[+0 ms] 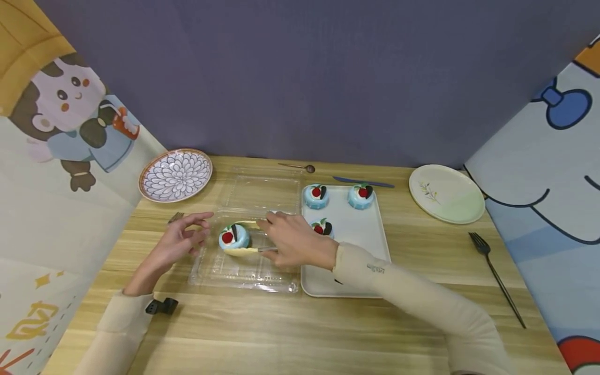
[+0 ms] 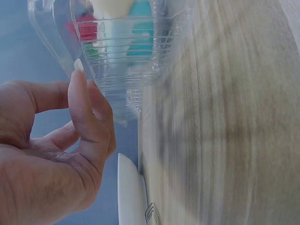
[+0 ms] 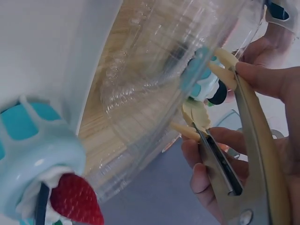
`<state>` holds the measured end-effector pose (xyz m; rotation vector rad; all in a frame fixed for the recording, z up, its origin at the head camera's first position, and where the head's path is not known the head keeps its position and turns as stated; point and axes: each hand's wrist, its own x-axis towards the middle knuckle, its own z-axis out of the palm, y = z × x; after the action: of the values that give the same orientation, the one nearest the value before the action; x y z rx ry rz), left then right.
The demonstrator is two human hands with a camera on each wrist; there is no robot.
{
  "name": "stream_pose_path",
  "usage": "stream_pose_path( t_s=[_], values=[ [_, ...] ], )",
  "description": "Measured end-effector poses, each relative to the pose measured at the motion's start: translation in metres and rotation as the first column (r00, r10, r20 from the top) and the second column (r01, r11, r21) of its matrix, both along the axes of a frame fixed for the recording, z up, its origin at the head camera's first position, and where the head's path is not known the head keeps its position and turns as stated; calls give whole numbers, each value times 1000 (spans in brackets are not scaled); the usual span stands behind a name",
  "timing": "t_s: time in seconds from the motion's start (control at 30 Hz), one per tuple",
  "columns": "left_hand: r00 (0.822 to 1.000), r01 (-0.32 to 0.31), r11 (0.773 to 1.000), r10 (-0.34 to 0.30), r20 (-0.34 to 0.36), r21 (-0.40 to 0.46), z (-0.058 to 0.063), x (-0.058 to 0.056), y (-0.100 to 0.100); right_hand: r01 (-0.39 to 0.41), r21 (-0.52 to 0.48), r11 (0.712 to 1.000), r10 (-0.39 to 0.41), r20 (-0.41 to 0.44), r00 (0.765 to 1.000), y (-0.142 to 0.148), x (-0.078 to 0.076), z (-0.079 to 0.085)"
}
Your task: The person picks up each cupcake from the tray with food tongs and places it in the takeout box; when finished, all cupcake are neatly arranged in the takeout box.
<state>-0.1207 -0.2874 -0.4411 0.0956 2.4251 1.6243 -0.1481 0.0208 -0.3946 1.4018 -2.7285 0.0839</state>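
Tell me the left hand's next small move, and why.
Probably lightly steady the clear plastic container with the left hand: it is close by, the right hand holds yellow-tipped metal tongs on either side of a round blue red-berry-topped cake inside, and a bump might shift the container.

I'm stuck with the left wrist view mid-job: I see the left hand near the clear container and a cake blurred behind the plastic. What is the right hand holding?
Observer: The right hand grips a pair of tongs, with one tip on either side of the cake.
Operator: Good. Where do the other cakes sit? None show from here.
Observer: The head view shows three more cakes on the white tray, just right of the clear container.
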Motion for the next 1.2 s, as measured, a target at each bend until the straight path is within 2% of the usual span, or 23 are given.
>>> stream_pose_path(
  t_s=[0.37, 0.57, 0.73, 0.93, 1.07, 1.2],
  values=[
    [1000, -8, 1000, 7, -5, -16, 2, 3, 2, 13, -2, 1000, -13, 17, 1000, -10, -5, -14],
    [1000, -19, 1000, 19, 7, -23, 2, 3, 2, 13, -17, 1000, -13, 24, 1000, -9, -5, -15],
    [1000, -22, 999, 23, 16, -31, 2, 3, 3, 28, -22, 999, -27, 28, 999, -3, -2, -9],
    [1000, -16, 999, 17, 8, -29, 0, 2, 2, 70, -61, 996, -68, 44, 997, 17, 3, 4],
    [1000, -12, 1000, 13, 5, -23, -2, 1, 1, 143, -119, 982, -138, 55, 989, 41, 4, 14],
    [1000, -15, 1000, 15, 2, -19, -2, 1, 1, 234, -181, 955, -227, 60, 972, 72, 0, 21]
  ],
)
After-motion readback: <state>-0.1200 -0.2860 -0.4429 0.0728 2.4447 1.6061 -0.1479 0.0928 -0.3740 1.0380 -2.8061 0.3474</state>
